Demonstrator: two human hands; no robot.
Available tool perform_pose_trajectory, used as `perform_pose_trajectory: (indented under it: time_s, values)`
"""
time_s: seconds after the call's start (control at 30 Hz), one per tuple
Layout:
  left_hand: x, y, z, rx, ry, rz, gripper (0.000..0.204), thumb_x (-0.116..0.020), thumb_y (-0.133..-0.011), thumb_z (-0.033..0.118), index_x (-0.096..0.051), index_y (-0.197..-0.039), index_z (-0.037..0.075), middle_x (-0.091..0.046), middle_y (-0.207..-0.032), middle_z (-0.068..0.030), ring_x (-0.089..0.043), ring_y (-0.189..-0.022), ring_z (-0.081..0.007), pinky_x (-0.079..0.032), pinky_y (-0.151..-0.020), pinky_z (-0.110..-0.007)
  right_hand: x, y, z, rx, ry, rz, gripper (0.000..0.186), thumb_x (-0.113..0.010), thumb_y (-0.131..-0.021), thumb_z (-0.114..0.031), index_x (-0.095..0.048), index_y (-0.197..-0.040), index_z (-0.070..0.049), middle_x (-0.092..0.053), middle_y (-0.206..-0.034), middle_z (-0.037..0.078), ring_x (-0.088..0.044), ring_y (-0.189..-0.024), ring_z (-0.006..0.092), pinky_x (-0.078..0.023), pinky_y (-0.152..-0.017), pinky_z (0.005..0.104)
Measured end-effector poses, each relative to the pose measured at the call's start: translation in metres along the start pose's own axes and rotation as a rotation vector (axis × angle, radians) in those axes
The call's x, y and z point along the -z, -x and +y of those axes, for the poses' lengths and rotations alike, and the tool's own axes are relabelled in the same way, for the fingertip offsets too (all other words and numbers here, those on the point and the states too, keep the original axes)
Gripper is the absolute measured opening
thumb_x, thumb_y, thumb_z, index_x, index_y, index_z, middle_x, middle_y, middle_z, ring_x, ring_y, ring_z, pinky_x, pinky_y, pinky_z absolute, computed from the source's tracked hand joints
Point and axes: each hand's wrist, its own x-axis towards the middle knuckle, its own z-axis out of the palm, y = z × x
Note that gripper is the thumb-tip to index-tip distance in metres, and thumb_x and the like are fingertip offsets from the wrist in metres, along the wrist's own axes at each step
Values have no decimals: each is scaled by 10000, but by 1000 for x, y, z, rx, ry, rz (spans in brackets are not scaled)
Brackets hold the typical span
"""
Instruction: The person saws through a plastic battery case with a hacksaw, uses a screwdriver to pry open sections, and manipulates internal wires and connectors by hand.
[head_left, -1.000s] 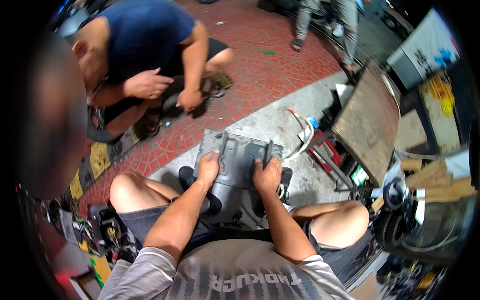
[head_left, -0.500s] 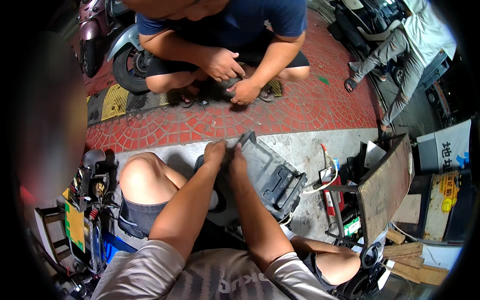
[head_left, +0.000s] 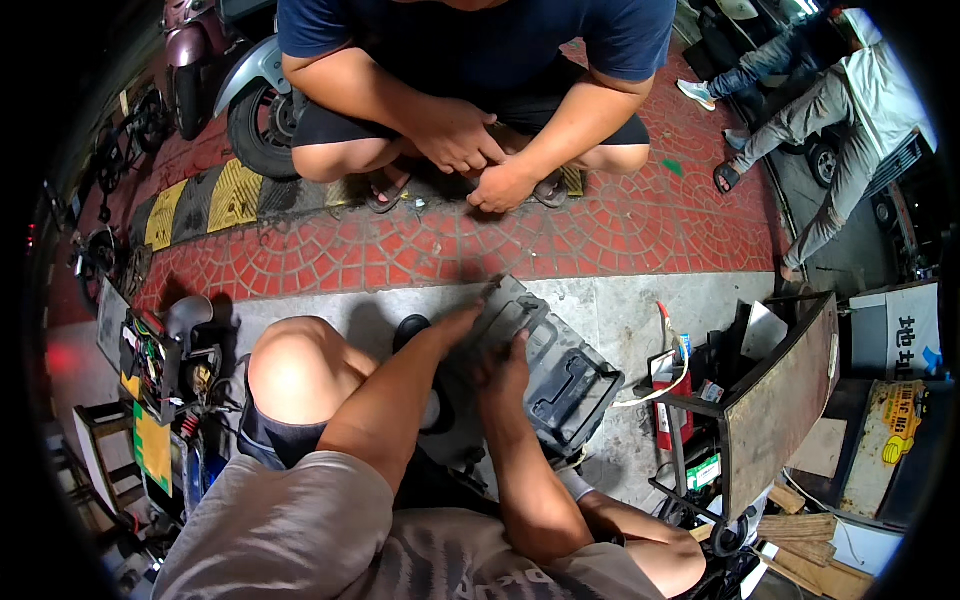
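A scuffed black plastic case (head_left: 560,362) lies tilted on the pavement between my legs, with a molded handle at its near right end. My left hand (head_left: 464,320) is at the case's far left edge, its fingers closed about the corner and partly lost in shadow. Lower down the same side, my right hand (head_left: 503,375) rests against the case with its fingers apart. A pale cable runs out near the case's right end.
Across from me a person in a dark blue shirt (head_left: 470,60) squats with hands together. A worn wooden board on a metal frame (head_left: 775,400) stands to the right, by a red box (head_left: 668,410). Exposed wiring and parts (head_left: 160,360) are at left. Scooters stand behind.
My left hand has moved farther along the case's edge to its far corner. My right hand has shifted down and right, its fingers spreading. The view has tilted slightly.
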Motion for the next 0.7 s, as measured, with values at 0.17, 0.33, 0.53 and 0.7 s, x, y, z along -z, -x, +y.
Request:
perform_pose_trajectory:
  time_s: [0.17, 0.33, 0.53, 0.7]
  values:
    - [-20, 18, 8, 20, -90, 86, 886, -382, -1045, 751, -443, -1620, 81, -485, -1620, -185, -437, -1493, -355, -318, -1236, -471, 1, 44, -32, -51, -56, -94, 508, -525, -1065, -633, -531, -839, -178, -358, -591, -33, -305, -478, 155, -315, -487, 317]
    - [-30, -11, 3, -270, -157, 249, 973, -445, -974, 803, -511, -1556, 26, -528, -1576, -225, -476, -1476, -374, -342, -1216, -459, 15, 106, -78, 56, 89, -83, 588, -449, -1081, -653, -534, -784, -153, -325, -509, -25, -272, -437, 173, -412, -623, 366]
    - [-61, 66, 83, -174, -566, 530, 955, -488, -911, 853, -731, -1243, -10, -712, -1271, -278, -649, -1253, -441, -478, -1062, -497, -1, 149, -116, 107, 110, -174, 573, -448, -1087, -644, -535, -823, -142, -358, -519, -19, -308, -444, 164, -384, -606, 357]
    - [-55, 101, 119, -283, -697, 530, 930, -515, -904, 825, -737, -1193, -30, -730, -1220, -277, -696, -1175, -429, -523, -1017, -497, -25, 158, -120, 157, 103, -190, 539, -466, -1096, -613, -522, -837, -144, -356, -530, -31, -309, -452, 148, -366, -603, 345]
